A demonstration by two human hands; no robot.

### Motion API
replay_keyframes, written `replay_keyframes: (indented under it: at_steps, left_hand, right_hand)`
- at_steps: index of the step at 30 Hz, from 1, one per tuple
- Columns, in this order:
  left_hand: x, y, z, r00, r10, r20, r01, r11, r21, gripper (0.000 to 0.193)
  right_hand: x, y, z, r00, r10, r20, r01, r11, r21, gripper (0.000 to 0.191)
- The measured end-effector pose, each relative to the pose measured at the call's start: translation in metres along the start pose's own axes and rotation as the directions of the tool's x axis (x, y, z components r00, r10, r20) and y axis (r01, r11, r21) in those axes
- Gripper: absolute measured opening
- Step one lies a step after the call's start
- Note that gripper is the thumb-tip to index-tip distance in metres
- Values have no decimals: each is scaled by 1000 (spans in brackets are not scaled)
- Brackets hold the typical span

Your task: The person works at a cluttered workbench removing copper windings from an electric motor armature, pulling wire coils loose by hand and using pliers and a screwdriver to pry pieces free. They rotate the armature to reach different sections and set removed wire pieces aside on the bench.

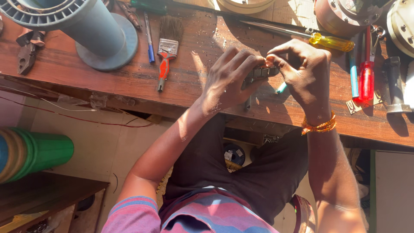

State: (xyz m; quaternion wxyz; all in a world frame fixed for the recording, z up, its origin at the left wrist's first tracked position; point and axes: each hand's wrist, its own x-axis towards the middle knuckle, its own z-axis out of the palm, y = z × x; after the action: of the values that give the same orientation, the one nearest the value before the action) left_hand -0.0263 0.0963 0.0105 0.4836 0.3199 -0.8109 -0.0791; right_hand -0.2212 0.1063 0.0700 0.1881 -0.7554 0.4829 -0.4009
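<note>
Both hands raised together above middle of worn reddish-brown wooden workbench (86, 69). Left hand (228, 80) curled narrow, fingers wrapped over near side of small dark-grey segmented metal part (262, 72). Right hand (304, 73) pinching right end of same part between thumb and fingertips; orange beaded bracelet (320, 126) on that wrist. Part held between the two hands, clear of bench top; finer detail hidden by fingers.

Progress, as judged: handling of part under way, nothing yet set down or fitted. No tool in either hand.

Noted about bench:
- red-handled paintbrush (166, 51), left of hands, lying flat
- blue pen (148, 36), just left of brush
- grey plastic spool with flanged base (92, 30), far left
- yellow-handled screwdriver (330, 42), far right of hands
- red-handled screwdriver (366, 77), right edge
- dark pliers (26, 54), far left edge
</note>
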Motion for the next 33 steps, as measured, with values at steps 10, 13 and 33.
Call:
replay_keyframes:
  at_steps: [10,13,33]
  left_hand:
    - [4,-2,7,961,-274,22,274,947,-165,31]
    - [22,-24,24,918,-379,118,397,888,-234,40]
    - [34,-88,-8,768,83,634,475,591,-653,26]
  right_hand:
    - [9,12,4,1000,17,23,-17,1000,-14,7]
    - [16,22,6,1000,11,7,-10,999,-38,7]
    - [-50,-4,35,1000,-23,-10,21,990,-139,18]
